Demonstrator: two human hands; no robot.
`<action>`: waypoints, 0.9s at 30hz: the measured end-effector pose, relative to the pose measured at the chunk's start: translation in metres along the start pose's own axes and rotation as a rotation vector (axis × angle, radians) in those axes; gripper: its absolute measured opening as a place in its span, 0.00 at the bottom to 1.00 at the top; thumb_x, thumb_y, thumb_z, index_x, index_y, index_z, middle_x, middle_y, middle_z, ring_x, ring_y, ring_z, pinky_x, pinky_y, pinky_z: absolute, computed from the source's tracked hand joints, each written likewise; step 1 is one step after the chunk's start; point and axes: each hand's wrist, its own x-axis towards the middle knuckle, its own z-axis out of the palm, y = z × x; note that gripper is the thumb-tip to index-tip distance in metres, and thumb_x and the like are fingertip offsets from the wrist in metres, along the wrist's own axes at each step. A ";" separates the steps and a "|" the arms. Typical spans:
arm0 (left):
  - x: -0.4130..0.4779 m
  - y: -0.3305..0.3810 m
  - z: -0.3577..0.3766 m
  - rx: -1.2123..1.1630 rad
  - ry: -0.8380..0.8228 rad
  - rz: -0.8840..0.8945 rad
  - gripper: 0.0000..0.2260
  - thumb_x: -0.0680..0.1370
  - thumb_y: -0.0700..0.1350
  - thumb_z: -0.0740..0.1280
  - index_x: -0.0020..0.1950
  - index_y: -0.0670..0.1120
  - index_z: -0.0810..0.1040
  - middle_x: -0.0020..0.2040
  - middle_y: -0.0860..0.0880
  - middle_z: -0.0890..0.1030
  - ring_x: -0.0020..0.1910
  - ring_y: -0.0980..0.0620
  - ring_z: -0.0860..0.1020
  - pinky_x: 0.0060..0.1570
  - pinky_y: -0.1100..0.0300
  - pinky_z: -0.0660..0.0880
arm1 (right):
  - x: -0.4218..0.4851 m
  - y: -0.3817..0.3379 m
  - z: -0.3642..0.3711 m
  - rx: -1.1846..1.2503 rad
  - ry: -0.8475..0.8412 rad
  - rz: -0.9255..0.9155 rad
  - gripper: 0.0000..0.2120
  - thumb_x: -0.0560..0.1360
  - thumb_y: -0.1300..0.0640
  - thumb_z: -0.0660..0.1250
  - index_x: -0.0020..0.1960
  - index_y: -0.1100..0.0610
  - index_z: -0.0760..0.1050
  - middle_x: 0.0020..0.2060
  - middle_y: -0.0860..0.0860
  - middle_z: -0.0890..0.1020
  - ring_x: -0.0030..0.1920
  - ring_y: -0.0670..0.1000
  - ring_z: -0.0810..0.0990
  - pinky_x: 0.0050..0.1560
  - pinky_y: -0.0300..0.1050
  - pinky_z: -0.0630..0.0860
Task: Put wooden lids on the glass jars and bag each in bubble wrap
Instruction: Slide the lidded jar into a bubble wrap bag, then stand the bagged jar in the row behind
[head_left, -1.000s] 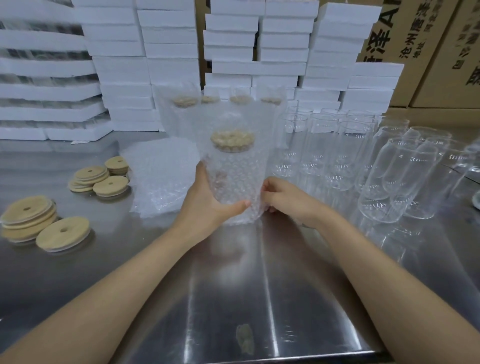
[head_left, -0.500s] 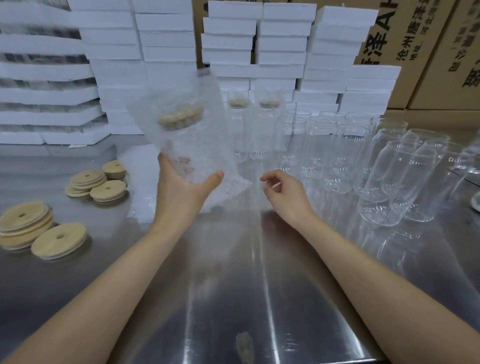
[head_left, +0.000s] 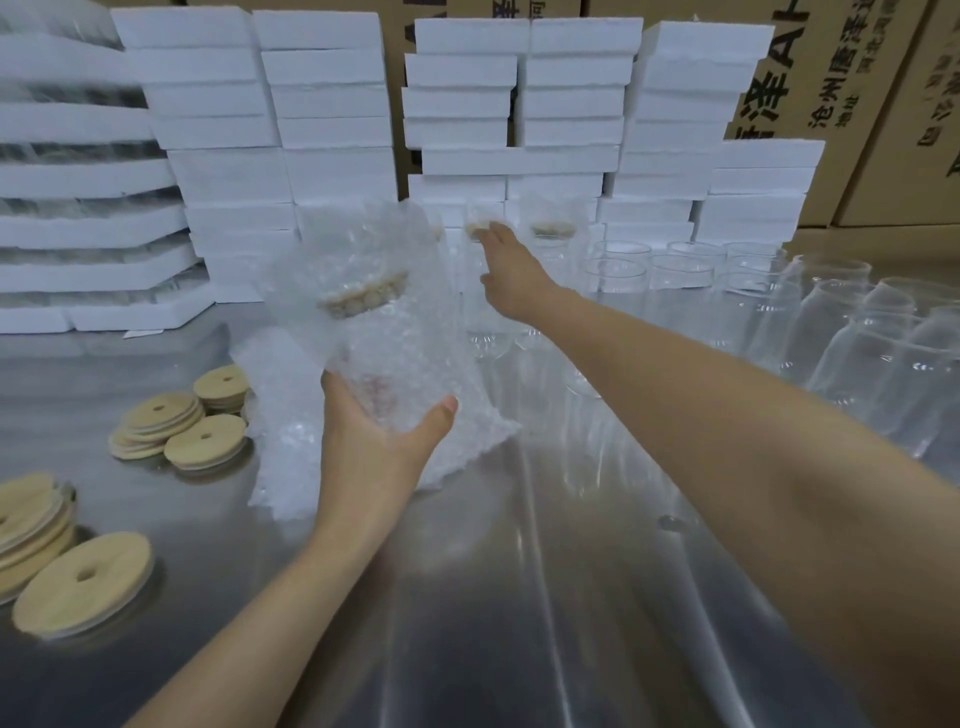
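Fingers of the left hand (head_left: 374, 457) curled under the bagged jar (head_left: 363, 343), holding it, wooden lid (head_left: 363, 299) on, above the steel table (head_left: 519, 597) while the right hand (head_left: 514, 280), outstretched and empty, reached toward the wrapped jars (head_left: 545, 228) behind, likely clearing its spot

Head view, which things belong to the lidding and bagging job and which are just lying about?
Job: bagged jar held in left hand; right hand stretched toward other bagged jars; bare jars; lids; bubble wrap.
Lying about: foam boxes; cartons.
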 end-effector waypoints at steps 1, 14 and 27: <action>0.000 0.000 0.000 0.000 -0.009 0.004 0.38 0.66 0.58 0.75 0.70 0.61 0.56 0.60 0.61 0.70 0.58 0.61 0.71 0.50 0.74 0.63 | 0.008 0.000 0.000 -0.012 -0.011 0.005 0.27 0.81 0.65 0.59 0.77 0.62 0.56 0.76 0.59 0.58 0.73 0.60 0.64 0.70 0.49 0.63; 0.002 0.003 -0.005 0.003 -0.015 -0.035 0.38 0.68 0.58 0.74 0.71 0.56 0.56 0.61 0.58 0.69 0.57 0.60 0.69 0.51 0.70 0.63 | -0.058 -0.006 -0.021 -0.207 0.056 -0.021 0.19 0.82 0.54 0.55 0.72 0.51 0.68 0.63 0.57 0.75 0.60 0.62 0.75 0.48 0.49 0.68; 0.068 0.080 0.055 0.039 -0.038 0.094 0.38 0.62 0.48 0.75 0.68 0.48 0.61 0.62 0.46 0.71 0.61 0.47 0.72 0.57 0.55 0.74 | -0.173 0.020 -0.066 -0.261 0.179 0.162 0.19 0.82 0.55 0.56 0.71 0.46 0.69 0.60 0.56 0.78 0.58 0.64 0.76 0.45 0.49 0.62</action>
